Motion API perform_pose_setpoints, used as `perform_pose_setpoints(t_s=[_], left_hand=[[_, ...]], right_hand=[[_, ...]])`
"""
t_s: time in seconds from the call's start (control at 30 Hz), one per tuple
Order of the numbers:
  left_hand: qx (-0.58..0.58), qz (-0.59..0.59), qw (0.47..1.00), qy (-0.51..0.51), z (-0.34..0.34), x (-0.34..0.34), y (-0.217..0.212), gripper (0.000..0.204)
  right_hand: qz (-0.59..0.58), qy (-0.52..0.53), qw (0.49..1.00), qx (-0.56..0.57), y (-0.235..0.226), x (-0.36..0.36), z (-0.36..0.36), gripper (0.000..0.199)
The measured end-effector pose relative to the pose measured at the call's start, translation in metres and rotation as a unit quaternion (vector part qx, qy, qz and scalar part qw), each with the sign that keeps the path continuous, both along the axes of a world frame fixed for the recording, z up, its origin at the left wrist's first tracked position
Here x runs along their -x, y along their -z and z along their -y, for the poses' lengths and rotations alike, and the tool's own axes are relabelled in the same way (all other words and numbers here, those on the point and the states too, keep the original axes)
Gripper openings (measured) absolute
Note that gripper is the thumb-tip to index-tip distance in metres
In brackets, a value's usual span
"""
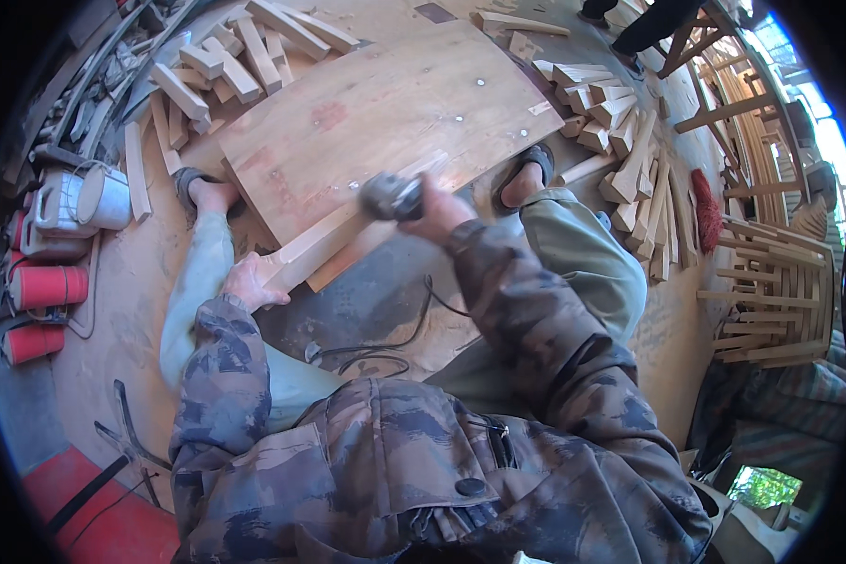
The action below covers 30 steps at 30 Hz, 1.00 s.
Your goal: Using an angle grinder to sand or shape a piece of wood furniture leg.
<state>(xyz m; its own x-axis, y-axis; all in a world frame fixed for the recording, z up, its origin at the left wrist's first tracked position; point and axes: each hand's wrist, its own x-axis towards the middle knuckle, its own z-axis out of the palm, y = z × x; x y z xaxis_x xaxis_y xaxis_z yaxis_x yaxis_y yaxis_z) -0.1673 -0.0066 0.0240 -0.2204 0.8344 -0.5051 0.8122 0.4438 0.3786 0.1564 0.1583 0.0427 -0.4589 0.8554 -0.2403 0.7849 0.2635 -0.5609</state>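
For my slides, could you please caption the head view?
Left hand holds a wooden piece; right hand grips a grinder-like tool.

Wooden piece (312, 246) on near edge of board (395, 103), power tool (385, 195) over it, bucket (103, 199) left, wood pile (644, 183) right

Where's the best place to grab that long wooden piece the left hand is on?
Probably its near-left end, coming from the person's left, where the left hand grips it. The wooden piece is long and narrow, and that end juts past the plywood panel, leaving room for fingers. It also lies away from the blurred power tool in the right hand.
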Motion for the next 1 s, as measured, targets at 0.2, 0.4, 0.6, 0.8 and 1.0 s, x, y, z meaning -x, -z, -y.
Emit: perform_pose_setpoints(t_s=[0.2,0.4,0.6,0.8,1.0], left_hand=[[0.004,0.003,1.000,-0.003,0.003,0.006,0.006,0.077],[-0.037,-0.003,0.999,0.021,-0.001,0.004,0.008,0.078],[-0.047,-0.002,0.998,0.034,-0.001,0.005,0.015,0.079],[-0.033,-0.025,0.999,0.013,0.001,0.001,0.013,0.081],[-0.010,-0.012,1.000,0.011,0.003,0.003,0.010,0.079]], right_hand=[[0.091,0.158,0.983,0.022,-0.009,-0.057,-0.071,0.087],[-0.006,0.054,0.998,-0.010,0.002,-0.007,-0.015,0.087],[0.005,-0.069,0.996,0.056,-0.018,0.073,0.071,0.090],[0.009,-0.078,0.996,0.045,-0.019,0.063,0.062,0.090],[0.027,-0.016,0.999,0.026,-0.012,0.017,0.018,0.093]])
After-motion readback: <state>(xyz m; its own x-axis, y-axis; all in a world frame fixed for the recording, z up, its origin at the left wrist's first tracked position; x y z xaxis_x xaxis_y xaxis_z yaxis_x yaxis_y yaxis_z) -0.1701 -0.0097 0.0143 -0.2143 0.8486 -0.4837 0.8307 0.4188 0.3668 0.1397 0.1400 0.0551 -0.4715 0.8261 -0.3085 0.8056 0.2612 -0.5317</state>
